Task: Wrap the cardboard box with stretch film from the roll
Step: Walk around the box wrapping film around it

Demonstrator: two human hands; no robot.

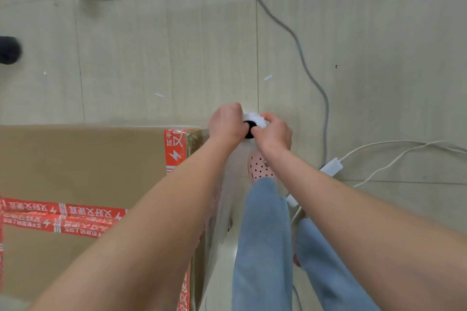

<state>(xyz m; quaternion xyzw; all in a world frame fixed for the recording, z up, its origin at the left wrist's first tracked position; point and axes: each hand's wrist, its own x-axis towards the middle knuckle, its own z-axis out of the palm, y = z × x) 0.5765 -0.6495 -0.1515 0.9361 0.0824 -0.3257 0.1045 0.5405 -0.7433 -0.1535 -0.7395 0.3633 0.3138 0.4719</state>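
- The pale tiled floor (379, 33) fills the upper half of the view, its grout lines running across and down.
- A large brown cardboard box (88, 164) sits at the lower left, its top crossed by bands of red printed tape (60, 217); one band runs across the near part, another caps the far right corner.
- The person's legs in light blue jeans (262, 247) stand just beside the box's right side, with a pink perforated shoe (259, 168) showing beyond the knee.
- A grey cable (300, 53) snakes from the top of the view down to a white adapter (332, 165) at the right, where thinner white cords lead off.
- A sheet of clear stretch film (222, 209) hangs close along the box's right side, reaching from the roll back toward the near corner.
- The left hand (226, 125) curls its fingers closed around the left side of the roll.
- The right hand (274, 131) grips the other side, fingers bent around it.
- The white roll of stretch film (254, 118), dark core visible, is held upright between both hands, just off the box's far right corner.
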